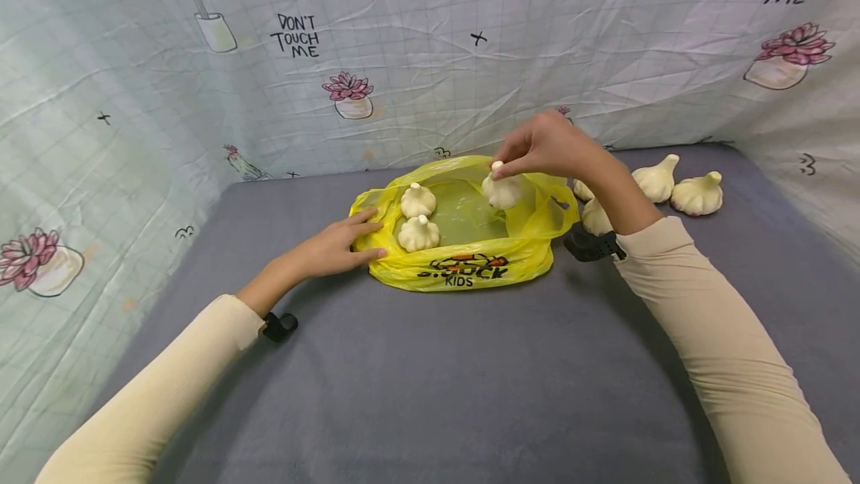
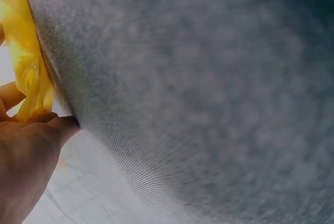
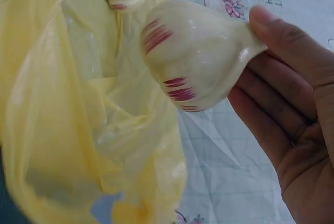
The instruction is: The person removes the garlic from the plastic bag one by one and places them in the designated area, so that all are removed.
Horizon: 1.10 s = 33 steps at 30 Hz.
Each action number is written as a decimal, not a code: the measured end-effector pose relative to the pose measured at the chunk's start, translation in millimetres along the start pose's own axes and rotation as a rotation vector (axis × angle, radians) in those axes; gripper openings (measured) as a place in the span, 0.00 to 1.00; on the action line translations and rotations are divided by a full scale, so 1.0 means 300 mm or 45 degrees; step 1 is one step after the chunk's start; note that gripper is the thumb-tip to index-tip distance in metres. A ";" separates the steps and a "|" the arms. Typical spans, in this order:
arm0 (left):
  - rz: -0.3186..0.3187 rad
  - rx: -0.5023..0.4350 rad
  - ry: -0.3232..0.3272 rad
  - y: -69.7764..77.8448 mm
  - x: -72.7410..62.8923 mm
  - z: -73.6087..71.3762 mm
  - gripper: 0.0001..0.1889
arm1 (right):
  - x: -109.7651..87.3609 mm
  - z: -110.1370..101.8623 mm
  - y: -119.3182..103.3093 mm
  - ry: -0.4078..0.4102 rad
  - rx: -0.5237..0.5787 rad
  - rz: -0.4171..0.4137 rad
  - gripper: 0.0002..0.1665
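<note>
My right hand pinches a garlic bulb by its stem, over the right part of a yellow plastic bag. In the right wrist view the held garlic bulb is cream with purplish streaks, its stem between thumb and fingers. Inside the bag's wide mouth, at its left, sit two more garlic bulbs. Against the bag's left end my left hand rests with fingers spread, thumb at the front side. Part of that yellow bag shows beside the fingers in the left wrist view.
Right of the bag several garlic bulbs lie on the grey cloth-covered table, some partly hidden behind my right wrist. A patterned cloth hangs behind and at both sides. Each wrist wears a black strap.
</note>
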<state>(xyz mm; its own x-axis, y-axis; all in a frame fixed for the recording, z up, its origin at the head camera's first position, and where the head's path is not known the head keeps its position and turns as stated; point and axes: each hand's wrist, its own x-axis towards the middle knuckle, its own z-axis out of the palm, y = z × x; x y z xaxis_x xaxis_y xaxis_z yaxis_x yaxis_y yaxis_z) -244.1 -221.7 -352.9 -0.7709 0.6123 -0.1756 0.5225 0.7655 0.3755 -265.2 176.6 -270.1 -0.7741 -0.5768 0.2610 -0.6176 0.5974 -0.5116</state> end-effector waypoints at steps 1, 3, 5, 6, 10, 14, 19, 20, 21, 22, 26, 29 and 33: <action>0.001 -0.006 0.002 -0.001 -0.001 0.000 0.37 | -0.011 -0.006 -0.003 0.016 -0.017 0.006 0.06; 0.011 -0.010 0.004 -0.002 -0.002 -0.001 0.37 | -0.034 -0.016 -0.006 0.047 -0.049 0.013 0.06; 0.019 -0.012 0.004 -0.002 -0.002 -0.001 0.37 | -0.056 -0.024 -0.005 0.062 -0.059 0.030 0.05; 0.022 -0.013 0.002 -0.001 -0.003 -0.001 0.37 | -0.067 -0.027 -0.003 0.068 -0.064 0.038 0.05; 0.023 -0.022 -0.006 0.003 -0.004 -0.002 0.37 | -0.109 -0.037 -0.002 0.092 -0.093 0.044 0.05; 0.019 -0.033 -0.006 0.004 -0.006 -0.004 0.37 | -0.148 -0.044 -0.005 0.112 -0.122 0.054 0.04; 0.007 -0.036 0.004 -0.003 -0.010 -0.008 0.37 | -0.193 -0.056 -0.010 0.135 -0.129 0.057 0.02; 0.006 -0.036 0.006 -0.005 -0.011 -0.009 0.37 | -0.203 -0.058 -0.011 0.142 -0.132 0.060 0.02; 0.005 -0.038 0.008 -0.006 -0.013 -0.010 0.37 | -0.211 -0.061 -0.011 0.147 -0.141 0.058 0.02; 0.004 -0.040 0.011 -0.008 -0.015 -0.011 0.36 | -0.220 -0.063 -0.011 0.152 -0.153 0.057 0.02; 0.012 -0.049 0.024 -0.013 -0.019 -0.017 0.36 | -0.249 -0.071 -0.007 0.180 -0.218 0.056 0.04; 0.040 -0.061 0.028 -0.017 -0.018 -0.024 0.35 | -0.267 -0.075 -0.001 0.200 -0.253 0.037 0.03; 0.069 -0.072 0.013 -0.023 -0.018 -0.034 0.34 | -0.290 -0.080 0.004 0.248 -0.289 0.037 0.03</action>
<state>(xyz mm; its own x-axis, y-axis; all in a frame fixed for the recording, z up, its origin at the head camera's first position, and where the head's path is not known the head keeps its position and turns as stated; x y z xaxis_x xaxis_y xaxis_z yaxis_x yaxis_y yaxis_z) -247.3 -232.4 -345.3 -0.7461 0.6500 -0.1444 0.5421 0.7189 0.4351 -202.0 240.8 -273.8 -0.7905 -0.4529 0.4124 -0.5931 0.7341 -0.3306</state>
